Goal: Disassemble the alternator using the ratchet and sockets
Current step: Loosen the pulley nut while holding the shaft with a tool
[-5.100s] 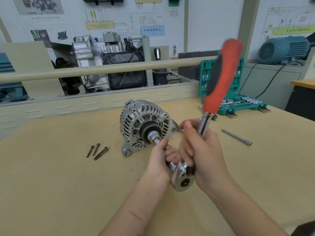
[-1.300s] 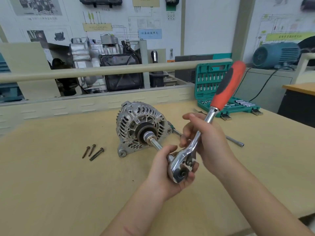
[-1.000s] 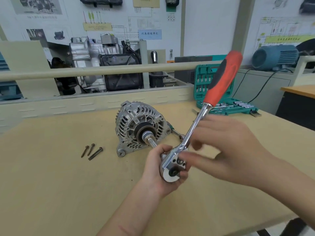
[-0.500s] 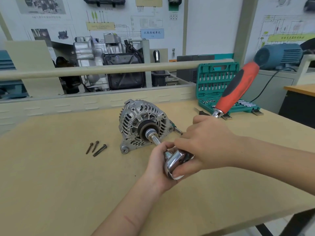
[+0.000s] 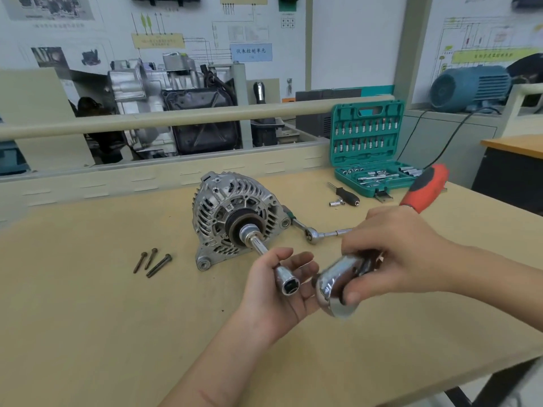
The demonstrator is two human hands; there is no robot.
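Nearest us, the right hand has its grip clamped on the ratchet just behind the head, red handle pointing up and away to the right. The ratchet head is off the socket, just beside its open square drive. The left hand lies palm up under the socket's near end, fingers loosely cupped, supporting rather than clamping it. The socket's far end sits on the pulley nut of the alternator, which stands on the counter. Left of it lie three long bolts, so we judge the through-bolts already out. The pulley is on and the housing unsplit, so we judge most of the work remains. A second ratchet lies behind the alternator, and farther back the open socket case
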